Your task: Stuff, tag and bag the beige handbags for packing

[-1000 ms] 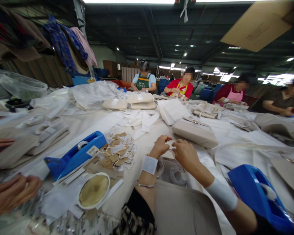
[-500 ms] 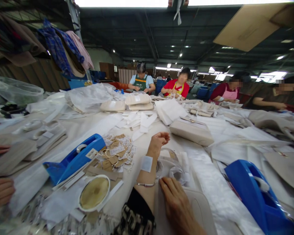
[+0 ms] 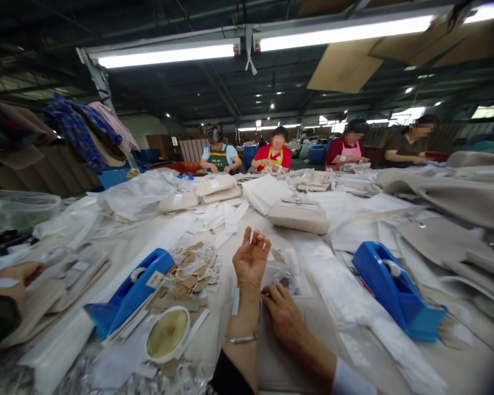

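Observation:
My left hand is raised over the table, palm up, with its loosely bent fingers apart and nothing in them. A white sticker clings to the side of that wrist, above a bracelet. Close against the wrist, my right hand has its fingers bent together; the wrist hides what the tips pinch, if anything. Under it lies a beige bag, flat on the table. Behind both hands is a bundle of clear wrapping.
Blue tape dispensers stand at left and right. Between are paper tags with strings and a round tub. A beige bag lies beyond. At far left a co-worker's hand reaches in; several people sit across.
My left hand has turned palm up, its fingers spreading. My right hand's fingertips have drawn in to the left wrist. The view has tilted up and shifted right.

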Available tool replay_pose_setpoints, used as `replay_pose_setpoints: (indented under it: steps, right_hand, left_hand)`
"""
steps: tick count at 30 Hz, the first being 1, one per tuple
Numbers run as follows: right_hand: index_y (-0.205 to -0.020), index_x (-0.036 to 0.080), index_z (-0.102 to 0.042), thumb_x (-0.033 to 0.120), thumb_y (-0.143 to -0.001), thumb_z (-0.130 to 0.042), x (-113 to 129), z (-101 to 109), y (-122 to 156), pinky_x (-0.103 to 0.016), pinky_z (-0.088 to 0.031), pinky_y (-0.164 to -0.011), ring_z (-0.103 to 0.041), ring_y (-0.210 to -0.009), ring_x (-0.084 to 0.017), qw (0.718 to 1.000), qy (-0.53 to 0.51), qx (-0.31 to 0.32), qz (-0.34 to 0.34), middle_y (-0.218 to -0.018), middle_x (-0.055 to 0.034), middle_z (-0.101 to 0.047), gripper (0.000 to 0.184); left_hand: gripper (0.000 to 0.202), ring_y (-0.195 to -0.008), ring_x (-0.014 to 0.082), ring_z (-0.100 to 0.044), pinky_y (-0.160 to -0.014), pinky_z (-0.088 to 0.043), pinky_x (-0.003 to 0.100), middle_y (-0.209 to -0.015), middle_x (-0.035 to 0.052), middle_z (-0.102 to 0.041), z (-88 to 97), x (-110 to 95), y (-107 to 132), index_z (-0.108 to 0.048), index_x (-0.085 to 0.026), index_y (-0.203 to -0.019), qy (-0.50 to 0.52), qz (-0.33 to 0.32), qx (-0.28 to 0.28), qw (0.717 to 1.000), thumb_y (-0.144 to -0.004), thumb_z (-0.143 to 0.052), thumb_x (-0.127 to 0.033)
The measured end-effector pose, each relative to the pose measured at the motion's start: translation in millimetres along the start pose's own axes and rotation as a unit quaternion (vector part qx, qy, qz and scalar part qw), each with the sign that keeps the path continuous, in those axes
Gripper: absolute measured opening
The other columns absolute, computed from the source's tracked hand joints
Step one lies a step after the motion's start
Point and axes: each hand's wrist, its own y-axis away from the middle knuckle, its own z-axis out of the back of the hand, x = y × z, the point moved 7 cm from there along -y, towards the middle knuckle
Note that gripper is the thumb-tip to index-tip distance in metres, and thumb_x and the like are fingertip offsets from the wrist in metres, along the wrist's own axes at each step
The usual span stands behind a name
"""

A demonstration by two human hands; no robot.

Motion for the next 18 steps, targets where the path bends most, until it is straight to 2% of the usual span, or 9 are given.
replay_pose_setpoints:
  steps: [4,7,9,12,14,18]
  right_hand:
    - [-0.108,0.019,-0.054,-0.001,-0.084,-0.039,-3,12,2,-0.040,-0.053,-0.090,-0.054,-0.105,-0.023,0.994,-0.095,-0.057,-0.016,-0.112,-0.0108,-0.055,0.035]
    - [-0.130,0.019,-0.045,-0.002,-0.079,-0.043,0,19,0,-0.046,-0.048,-0.100,-0.047,-0.123,-0.026,0.996,-0.054,-0.071,-0.008,-0.129,-0.0142,-0.048,0.055]
    - [-0.142,0.024,-0.037,-0.002,-0.080,-0.045,12,23,-7,-0.051,-0.043,-0.104,-0.037,-0.133,-0.029,0.998,0.018,-0.043,0.043,-0.143,-0.0145,-0.037,0.067]
    - [-0.145,0.035,-0.037,0.003,-0.088,-0.048,34,25,-21,-0.054,-0.039,-0.105,-0.028,-0.140,-0.032,0.983,0.103,0.033,0.146,-0.154,-0.0109,-0.025,0.066]
    - [-0.144,0.037,-0.039,0.009,-0.092,-0.051,44,27,-28,-0.055,-0.037,-0.106,-0.026,-0.141,-0.032,0.970,0.133,0.077,0.191,-0.155,-0.0097,-0.027,0.061]
    - [-0.139,0.026,-0.048,0.014,-0.095,-0.048,50,27,-31,-0.051,-0.035,-0.110,-0.031,-0.140,-0.027,0.949,0.160,0.137,0.234,-0.149,-0.0090,-0.041,0.045]
  left_hand:
    - [0.033,-0.089,0.0145,-0.062,-0.094,-0.047,0.034,-0.095,0.0068,-0.065,30.4,15,9,-0.066,-0.016,-0.104,0.028,0.028,-0.046,0.998,-0.072,-0.057,-0.013]
    - [0.030,-0.087,0.0139,-0.064,-0.094,-0.047,0.033,-0.091,0.0065,-0.067,40.6,26,7,-0.066,-0.015,-0.105,0.001,0.063,-0.047,0.997,-0.077,-0.056,-0.011]
    - [0.026,-0.084,0.0131,-0.064,-0.093,-0.047,0.032,-0.090,0.0062,-0.068,42.5,29,6,-0.066,-0.015,-0.104,-0.023,0.074,-0.044,0.996,-0.080,-0.055,-0.012]
    - [0.025,-0.084,0.0132,-0.065,-0.093,-0.047,0.032,-0.091,0.0060,-0.069,42.3,29,8,-0.065,-0.015,-0.106,-0.027,0.070,-0.042,0.996,-0.084,-0.054,-0.014]
    - [0.025,-0.083,0.0128,-0.065,-0.092,-0.047,0.032,-0.091,0.0053,-0.069,41.3,29,10,-0.064,-0.016,-0.107,-0.030,0.071,-0.038,0.996,-0.085,-0.051,-0.013]
    - [0.027,-0.083,0.0110,-0.064,-0.092,-0.047,0.031,-0.091,0.0035,-0.069,40.3,28,11,-0.064,-0.017,-0.105,-0.026,0.074,-0.030,0.996,-0.090,-0.043,-0.011]
